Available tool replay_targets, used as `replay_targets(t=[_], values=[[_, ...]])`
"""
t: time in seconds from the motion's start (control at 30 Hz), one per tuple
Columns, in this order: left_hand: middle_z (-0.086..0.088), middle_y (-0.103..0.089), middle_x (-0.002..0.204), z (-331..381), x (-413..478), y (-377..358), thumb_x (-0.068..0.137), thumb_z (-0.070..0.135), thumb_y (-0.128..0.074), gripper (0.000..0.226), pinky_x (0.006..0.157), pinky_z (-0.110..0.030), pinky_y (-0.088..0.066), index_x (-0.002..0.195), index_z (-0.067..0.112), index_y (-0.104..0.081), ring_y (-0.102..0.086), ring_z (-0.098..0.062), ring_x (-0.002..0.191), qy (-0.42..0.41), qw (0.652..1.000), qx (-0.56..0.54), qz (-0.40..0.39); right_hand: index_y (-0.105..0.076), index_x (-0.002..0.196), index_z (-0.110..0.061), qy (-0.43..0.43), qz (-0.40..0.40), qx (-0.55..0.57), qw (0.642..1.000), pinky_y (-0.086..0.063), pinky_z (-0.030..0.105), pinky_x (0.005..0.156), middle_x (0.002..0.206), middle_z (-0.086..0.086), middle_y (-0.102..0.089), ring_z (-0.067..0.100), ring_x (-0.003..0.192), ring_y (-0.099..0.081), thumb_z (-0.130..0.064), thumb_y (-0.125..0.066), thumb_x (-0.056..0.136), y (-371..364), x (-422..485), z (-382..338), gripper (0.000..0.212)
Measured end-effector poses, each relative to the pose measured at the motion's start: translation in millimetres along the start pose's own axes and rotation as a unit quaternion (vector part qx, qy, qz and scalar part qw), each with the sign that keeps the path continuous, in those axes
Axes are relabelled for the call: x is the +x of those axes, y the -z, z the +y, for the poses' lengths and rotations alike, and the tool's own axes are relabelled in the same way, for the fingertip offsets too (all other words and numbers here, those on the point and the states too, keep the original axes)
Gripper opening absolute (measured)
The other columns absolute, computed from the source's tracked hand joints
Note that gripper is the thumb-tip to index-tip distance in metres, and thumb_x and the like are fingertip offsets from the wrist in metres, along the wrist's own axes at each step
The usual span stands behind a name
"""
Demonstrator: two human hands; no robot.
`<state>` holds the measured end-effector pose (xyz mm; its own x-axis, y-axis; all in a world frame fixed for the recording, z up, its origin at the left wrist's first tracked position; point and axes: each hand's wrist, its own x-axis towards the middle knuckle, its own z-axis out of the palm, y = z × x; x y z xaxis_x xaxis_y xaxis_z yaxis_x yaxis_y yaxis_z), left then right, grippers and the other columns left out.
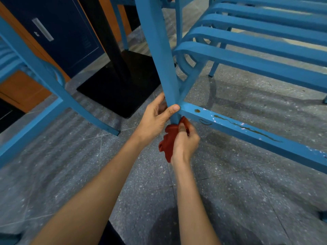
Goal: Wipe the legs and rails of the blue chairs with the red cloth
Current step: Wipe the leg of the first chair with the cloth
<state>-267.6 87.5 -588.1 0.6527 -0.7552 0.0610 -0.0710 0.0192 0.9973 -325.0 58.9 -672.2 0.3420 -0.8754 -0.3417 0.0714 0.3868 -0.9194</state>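
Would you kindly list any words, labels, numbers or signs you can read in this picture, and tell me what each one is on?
No text here reads clearly.
Dark blue cabinet door: a small pale mark just below its silver handle, possibly digits, too blurred to read.
Same door, lower right: faint lines, perhaps a vent or label, not legible.
Blue rail: only stains and chipped paint, no writing.
Red cloth, chair leg, black table base: no text visible.
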Motion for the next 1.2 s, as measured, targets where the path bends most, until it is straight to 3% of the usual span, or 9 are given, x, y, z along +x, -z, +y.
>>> replay_targets(t=[0.2,0.33,0.47,0.57,0.67,0.83,0.97,1.07,1.2], values=[[-0.004,-0.065,0.11,-1.3,0.6,1.3,0.092,0.007,-0.056,0.034,0.083,-0.026,-0.052,0.124,0.008,-0.05,-0.064,-0.015,0.101,-0.016,1.0,0.007,0.006,-0.07,0.113,-0.022,0.099,0.007,0.046,0.994,-0.047,0.03,0.096,0.116,-0.003,-0.067,0.012,0.109,-0.061,-0.02,-0.054,0.083,0.8,-31.2,-39.5,0.034],[-0.006,-0.065,0.113,-1.2,0.3,1.5,0.091,0.01,-0.057,0.037,0.083,-0.027,-0.053,0.127,0.008,-0.049,-0.064,-0.016,0.103,-0.011,1.0,0.01,0.009,-0.066,0.121,-0.015,0.138,0.016,-0.005,0.99,-0.042,0.012,0.093,0.117,-0.001,-0.064,-0.001,0.103,-0.057,-0.001,-0.056,0.086,7.4,-25.0,-11.3,0.039],[-0.004,-0.063,0.115,-0.2,-0.3,0.5,0.09,0.015,-0.057,0.04,0.085,-0.025,-0.05,0.129,0.014,-0.048,-0.062,-0.012,0.105,-0.006,1.0,0.001,0.0,-0.064,0.123,-0.011,0.032,0.0,-0.091,0.995,-0.043,0.027,0.1,0.117,0.007,-0.067,0.02,0.112,-0.061,-0.003,-0.061,0.084,10.3,-4.5,11.6,0.04],[-0.001,-0.064,0.114,-0.7,-0.1,0.4,0.091,0.015,-0.056,0.039,0.086,-0.026,-0.05,0.129,0.017,-0.047,-0.062,-0.012,0.106,-0.007,1.0,-0.003,-0.007,-0.069,0.101,-0.016,-0.044,-0.02,-0.105,0.993,-0.051,0.033,0.091,0.098,0.005,-0.072,0.025,0.099,-0.067,-0.012,-0.065,0.083,9.9,9.5,5.7,0.018],[-0.003,-0.064,0.111,-1.9,0.3,0.2,0.092,0.01,-0.055,0.036,0.08,-0.023,-0.051,0.127,0.013,-0.048,-0.063,-0.013,0.1,-0.011,1.0,-0.008,0.0,-0.069,0.111,-0.018,0.045,-0.008,-0.074,0.996,-0.05,0.029,0.094,0.104,0.001,-0.072,0.015,0.099,-0.067,-0.022,-0.067,0.077,7.2,2.2,-10.0,0.035],[-0.001,-0.065,0.109,-1.8,0.3,0.6,0.091,0.01,-0.056,0.032,0.081,-0.024,-0.051,0.123,0.012,-0.05,-0.062,-0.012,0.1,-0.025,1.0,0.002,0.006,-0.064,0.122,-0.015,0.165,0.014,-0.022,0.986,-0.043,0.017,0.095,0.115,-0.002,-0.066,0.008,0.106,-0.061,-0.005,-0.068,0.084,5.1,-20.6,-11.1,0.04],[-0.004,-0.064,0.111,-0.8,-1.8,-0.4,0.092,0.013,-0.056,0.034,0.075,-0.021,-0.05,0.126,0.013,-0.049,-0.063,-0.011,0.097,-0.011,1.0,0.01,0.008,-0.062,0.125,-0.014,0.137,0.017,-0.018,0.99,-0.04,0.006,0.09,0.111,-0.011,-0.064,-0.002,0.103,-0.058,-0.006,-0.068,0.086,5.1,-9.1,6.6,0.041],[-0.004,-0.063,0.115,0.6,-2.3,-0.9,0.092,0.016,-0.056,0.037,0.082,-0.024,-0.049,0.128,0.015,-0.048,-0.062,-0.013,0.103,-0.013,1.0,0.02,0.009,-0.061,0.126,-0.013,0.101,0.024,-0.038,0.994,-0.038,0.004,0.09,0.117,-0.003,-0.066,0.007,0.108,-0.059,-0.008,-0.068,0.086,7.9,-3.8,20.1,0.041],[-0.003,-0.063,0.115,0.9,-3.8,-2.1,0.092,0.016,-0.056,0.034,0.087,-0.027,-0.049,0.125,0.017,-0.05,-0.061,-0.012,0.105,-0.017,0.999,0.03,0.013,-0.063,0.125,-0.013,0.045,0.029,-0.057,0.997,-0.042,0.021,0.099,0.119,0.005,-0.068,0.018,0.112,-0.062,-0.008,-0.069,0.084,8.3,1.6,31.1,0.041]])
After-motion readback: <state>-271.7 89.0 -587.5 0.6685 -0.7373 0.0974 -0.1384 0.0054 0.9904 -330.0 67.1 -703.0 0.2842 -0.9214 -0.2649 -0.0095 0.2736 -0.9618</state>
